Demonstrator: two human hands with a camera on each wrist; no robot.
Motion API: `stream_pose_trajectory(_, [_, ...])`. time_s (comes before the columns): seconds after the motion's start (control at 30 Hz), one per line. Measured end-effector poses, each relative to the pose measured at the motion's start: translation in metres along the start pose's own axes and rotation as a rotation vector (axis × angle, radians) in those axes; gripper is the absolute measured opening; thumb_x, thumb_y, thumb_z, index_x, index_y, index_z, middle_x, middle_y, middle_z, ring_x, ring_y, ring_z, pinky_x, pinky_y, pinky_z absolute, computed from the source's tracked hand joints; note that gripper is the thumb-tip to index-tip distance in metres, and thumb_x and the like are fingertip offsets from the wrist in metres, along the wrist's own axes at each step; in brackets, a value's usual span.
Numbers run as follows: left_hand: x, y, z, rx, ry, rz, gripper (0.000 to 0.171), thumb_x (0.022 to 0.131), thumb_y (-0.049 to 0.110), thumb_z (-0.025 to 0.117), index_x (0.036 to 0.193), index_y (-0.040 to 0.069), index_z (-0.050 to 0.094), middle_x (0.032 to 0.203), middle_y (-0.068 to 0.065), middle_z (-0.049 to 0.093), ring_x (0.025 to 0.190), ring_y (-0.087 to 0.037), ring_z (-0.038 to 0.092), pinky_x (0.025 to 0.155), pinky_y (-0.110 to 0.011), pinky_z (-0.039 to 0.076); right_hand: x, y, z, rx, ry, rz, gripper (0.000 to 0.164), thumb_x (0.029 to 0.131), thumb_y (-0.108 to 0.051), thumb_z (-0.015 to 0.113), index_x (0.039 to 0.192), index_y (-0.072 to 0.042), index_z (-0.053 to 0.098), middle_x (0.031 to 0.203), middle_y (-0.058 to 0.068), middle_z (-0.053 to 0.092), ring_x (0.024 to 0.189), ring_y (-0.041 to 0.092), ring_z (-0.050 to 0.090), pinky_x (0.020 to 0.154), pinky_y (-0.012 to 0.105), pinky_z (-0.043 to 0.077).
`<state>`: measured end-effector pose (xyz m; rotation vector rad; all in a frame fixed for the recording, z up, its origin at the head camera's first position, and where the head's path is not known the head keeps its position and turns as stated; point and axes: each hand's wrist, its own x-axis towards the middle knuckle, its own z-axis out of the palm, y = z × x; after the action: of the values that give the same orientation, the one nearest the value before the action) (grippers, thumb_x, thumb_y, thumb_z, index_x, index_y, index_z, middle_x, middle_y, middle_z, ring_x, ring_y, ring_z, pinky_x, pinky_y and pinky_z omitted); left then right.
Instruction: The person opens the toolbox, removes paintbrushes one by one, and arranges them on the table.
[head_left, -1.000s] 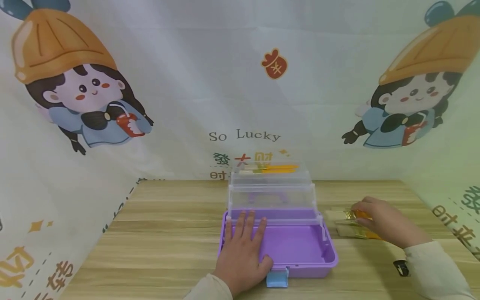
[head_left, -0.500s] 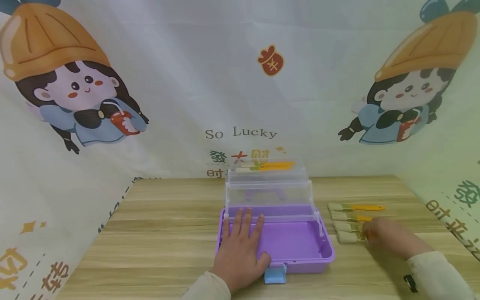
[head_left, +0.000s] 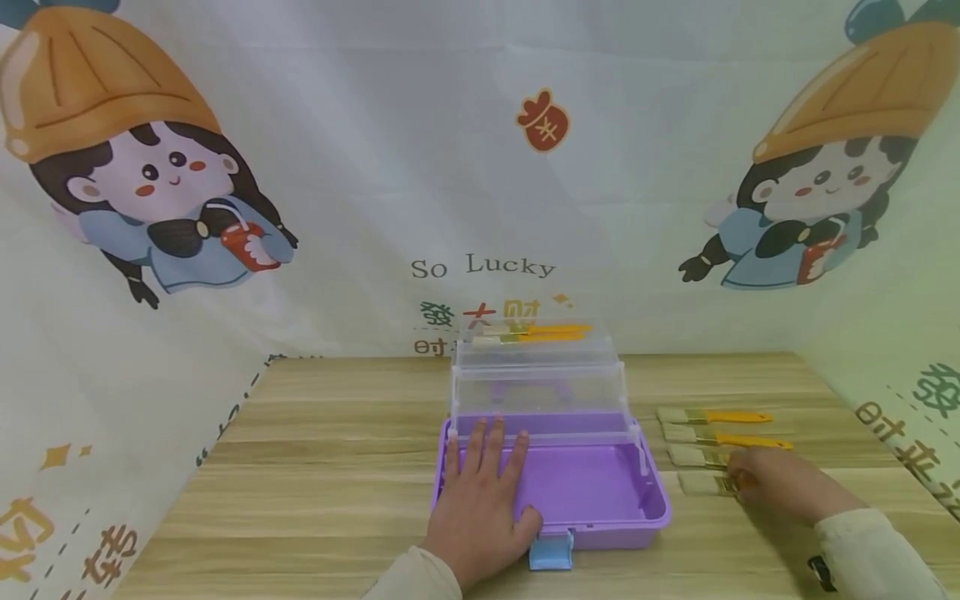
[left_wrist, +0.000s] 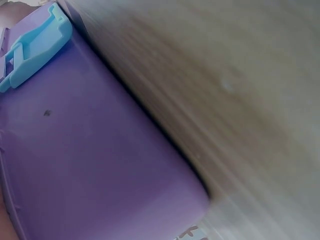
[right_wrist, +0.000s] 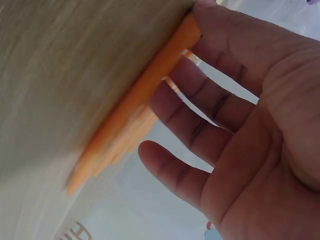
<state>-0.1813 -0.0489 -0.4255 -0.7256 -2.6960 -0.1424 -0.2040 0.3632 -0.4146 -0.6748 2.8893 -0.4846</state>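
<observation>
My left hand (head_left: 483, 508) rests over the left side of a purple box (head_left: 600, 537), fingers spread and straight. The box's clear trays (head_left: 536, 390) stand raised at its back; paintbrushes with orange handles (head_left: 551, 337) lie in the top one. My right hand (head_left: 787, 483) pinches the nearest flat paintbrush (head_left: 699, 483) by its handle, just behind the metal band. In the right wrist view its orange handle (right_wrist: 125, 107) runs past the fingers close to the table. Beyond it lie three similar brushes, the farthest brush (head_left: 738, 416) fully visible.
A light blue clasp (head_left: 551, 552) hangs at the box's front. The wood-grain table (head_left: 300, 467) extends on both sides of the box. Behind stands a printed cloth backdrop (head_left: 360, 167). A small black object (head_left: 821, 573) shows by the right sleeve.
The right hand has left a farther brush and come to the nearest one, which has shifted slightly right and toward me. The left hand stays on the box.
</observation>
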Motion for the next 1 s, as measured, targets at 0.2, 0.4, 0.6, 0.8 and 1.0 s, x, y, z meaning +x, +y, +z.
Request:
stream_pose_trajectory(0.2, [-0.002,-0.002,-0.001,0.002,0.0,0.0,0.079,0.089,0.05,0.052,0.156,0.014,0.033,0.16,-0.019,0.026,0.147,-0.039,0.019,0.113,-0.065,0.015,0.005,-0.02,-0.02,-0.018,0.015,0.042,0.021,0.084,-0.01,0.075,0.101,-0.001,0.068,0.096,0.008,0.069,0.083,0.025,0.066,0.071,0.044,0.055])
stream_pose_trajectory(0.4, [-0.003,-0.002,-0.002,-0.027,0.008,0.009,0.078,0.089,0.048,0.053,0.156,0.014,0.034,0.159,-0.02,0.026,0.147,-0.04,0.018,0.113,-0.064,0.014,0.038,-0.064,-0.055,-0.149,0.133,-0.028,0.028,0.086,-0.014,0.075,0.109,0.001,0.067,0.103,0.014,0.068,0.091,0.033,0.066,0.077,0.05,0.054])
stream_pose_trajectory(0.6, [0.001,-0.004,0.0,-0.001,0.05,0.034,0.078,0.089,0.048,0.053,0.155,0.013,0.035,0.159,-0.02,0.027,0.147,-0.04,0.021,0.113,-0.064,0.015,0.097,-0.11,-0.088,-0.212,0.226,-0.172,0.026,0.09,-0.01,0.071,0.113,0.002,0.069,0.107,0.015,0.067,0.098,0.034,0.065,0.087,0.051,0.052])
stream_pose_trajectory(0.8, [-0.001,-0.003,-0.001,-0.02,0.031,0.029,0.078,0.089,0.048,0.052,0.156,0.013,0.033,0.159,-0.021,0.027,0.147,-0.041,0.02,0.113,-0.065,0.015,0.16,-0.131,-0.096,-0.239,0.212,-0.231,0.028,0.09,-0.009,0.071,0.116,0.001,0.069,0.112,0.016,0.066,0.104,0.033,0.064,0.093,0.048,0.05])
stream_pose_trajectory(1.0, [-0.004,-0.001,-0.001,-0.012,0.032,0.02,0.078,0.089,0.048,0.052,0.156,0.013,0.034,0.159,-0.021,0.027,0.147,-0.041,0.02,0.112,-0.066,0.016,0.21,-0.135,-0.088,-0.226,0.19,-0.219,0.03,0.092,-0.012,0.07,0.12,-0.001,0.068,0.121,0.015,0.065,0.114,0.033,0.06,0.101,0.047,0.045])
